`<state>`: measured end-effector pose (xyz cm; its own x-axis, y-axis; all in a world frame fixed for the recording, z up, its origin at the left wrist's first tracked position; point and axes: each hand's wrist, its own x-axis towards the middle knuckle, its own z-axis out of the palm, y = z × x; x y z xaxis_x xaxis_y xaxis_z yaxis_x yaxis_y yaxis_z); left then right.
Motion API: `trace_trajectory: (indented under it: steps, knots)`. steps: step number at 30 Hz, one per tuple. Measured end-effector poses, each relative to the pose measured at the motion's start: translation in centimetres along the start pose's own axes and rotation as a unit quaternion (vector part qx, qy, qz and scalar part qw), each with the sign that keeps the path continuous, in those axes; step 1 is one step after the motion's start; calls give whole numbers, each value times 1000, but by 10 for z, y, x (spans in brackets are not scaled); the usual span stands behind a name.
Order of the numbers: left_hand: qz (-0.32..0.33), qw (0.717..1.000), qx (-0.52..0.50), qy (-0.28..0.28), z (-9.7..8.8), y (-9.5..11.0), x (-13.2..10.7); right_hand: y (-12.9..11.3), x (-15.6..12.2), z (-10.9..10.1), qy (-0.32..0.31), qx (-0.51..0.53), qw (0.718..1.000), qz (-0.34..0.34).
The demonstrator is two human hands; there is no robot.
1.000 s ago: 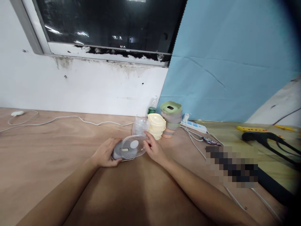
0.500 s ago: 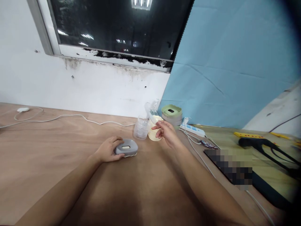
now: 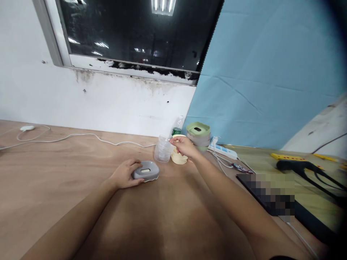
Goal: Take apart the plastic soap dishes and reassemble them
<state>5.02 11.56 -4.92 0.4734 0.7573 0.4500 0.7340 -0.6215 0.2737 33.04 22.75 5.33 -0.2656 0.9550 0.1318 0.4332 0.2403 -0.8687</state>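
My left hand (image 3: 127,174) is wrapped around the near-left side of a grey, rounded oval case (image 3: 148,170) with a slot in its top; the case lies on the table. My right hand (image 3: 184,146) reaches over a stack of cream round containers (image 3: 179,157). Its thumb and fingertips are pinched at the upper right rim of a stack of clear plastic cups (image 3: 162,151). The hand partly hides the cream stack.
Behind the stacks stand a clear bottle with a green label (image 3: 177,130) and a green-topped grey container (image 3: 198,134). To the right are a white power strip (image 3: 225,151), cables, a dark flat device (image 3: 257,191) and a black strap-like object (image 3: 300,166). A white cable (image 3: 89,134) runs along the wall.
My right hand has moved slightly left, and its fingers have closed at the clear cups' rim. A clear shape above the cream stack is gone, exposing the green label. My left hand stays put.
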Motion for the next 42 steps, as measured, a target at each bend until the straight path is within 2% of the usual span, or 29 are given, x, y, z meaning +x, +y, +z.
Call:
trace_trajectory:
  steps: [5, 8, 10, 11, 13, 17, 19, 21, 23, 27, 30, 35, 37, 39, 42]
  knots:
    - [-4, 1000, -4, -4, -1, 1, 0, 3, 1, -1, 15, -7, 999, -36]
    - [-6, 1000, -5, -2, 0, 0, 0, 13, -11, 3, 114, 14, 986, -120]
    - [-9, 1000, -10, 5, 1, -1, 0, 28, -29, 10, 179, 17, 969, -168]
    - [-10, 1000, -15, 8, 1, -2, 1, 37, -40, 15, 180, 7, 967, -179]
    - [-6, 999, -32, 12, 3, -1, 1, 58, -66, 25, 135, -39, 969, -203]
    - [4, 996, -93, 2, 8, 9, 2, 86, -100, 40, -77, -138, 953, -258]
    - [-11, 991, -133, -6, 12, 18, 4, 90, -103, 43, -110, -141, 950, -257]
    - [-52, 984, -172, -1, 16, 26, 7, 91, -98, 45, -82, -116, 959, -246]
    - [-116, 970, -214, 15, 20, 33, 11, 92, -92, 45, -24, -84, 967, -241]
    - [-229, 916, -328, 35, 23, 42, 17, 98, -89, 45, 69, -66, 957, -273]
    - [-264, 884, -384, 24, 21, 49, 19, 98, -92, 44, 91, -97, 945, -298]
    - [-297, 860, -414, 23, 21, 51, 17, 92, -95, 39, 82, -125, 942, -299]
    - [-315, 853, -414, 41, 22, 47, 16, 90, -96, 37, 63, -135, 943, -296]
    - [-318, 858, -397, 64, 22, 41, 15, 92, -96, 36, 68, -126, 948, -286]
    - [-290, 883, -357, 92, 21, 31, 12, 101, -94, 37, 137, -82, 956, -245]
